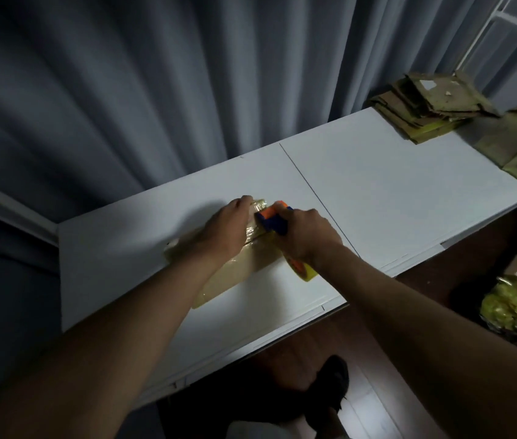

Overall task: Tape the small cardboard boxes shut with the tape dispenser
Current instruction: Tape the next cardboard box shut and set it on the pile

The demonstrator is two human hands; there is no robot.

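Box (238,274) on the table (393,191): you are taping its far end.
Your left hand (224,229) presses it flat, fingers straight; your right hand (306,234) grips the tape dispenser (271,218); next, I think, cut the tape.

Open white tabletop (393,191) to the right of the seam – wide room there up to the stack of flattened cardboard (431,106) at the far right corner. Bare strip along the near edge too. Hemmed in behind by the grey curtain (156,90) (hanging right at the table's back edge). Middle-left blocked by the box (244,274), both hands over it.
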